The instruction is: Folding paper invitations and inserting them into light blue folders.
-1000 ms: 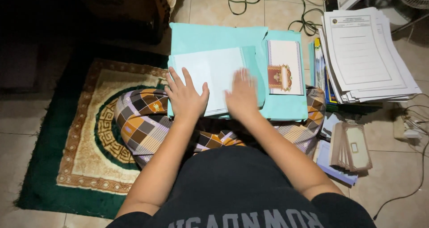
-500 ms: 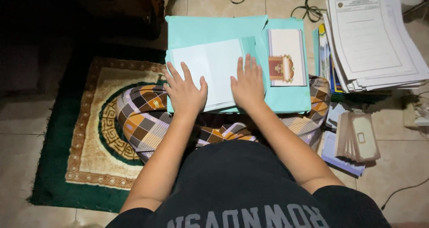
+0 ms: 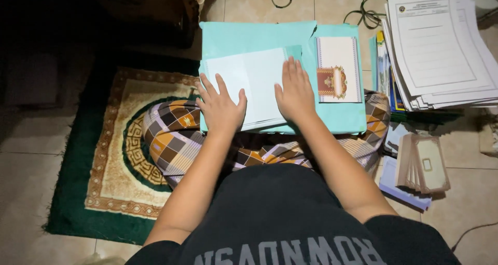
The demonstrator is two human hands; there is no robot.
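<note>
Head view, looking down at my lap as I sit on the floor. My two hands lie flat, palms down, on one white paper stack point(image 3: 254, 86). My left hand point(image 3: 220, 106) has its fingers spread wide and presses the stack's lower left corner. My right hand point(image 3: 295, 93) has its fingers straight and close together and presses the stack's right edge. Neither hand grips anything.

The white stack lies on one large teal folder point(image 3: 249, 36), which rests across my knees and covers most of my lap. On the folder's right half, just beside my right hand but not touching it, lies one card with a patterned border and a red and gold emblem point(image 3: 338, 70).

My legs are wrapped in one checkered cloth point(image 3: 171, 135) of brown, orange and white. Under me to the left lies one green and gold rug point(image 3: 98, 161) on the tiled floor.

To the right, well apart from my hands, sits one tall pile of printed sheets point(image 3: 441, 47). Nearer my right knee is one fanned bunch of tan envelopes point(image 3: 423, 164); I cannot count them exactly. One green cable point(image 3: 358, 8) loops on the floor beyond the folder.
</note>
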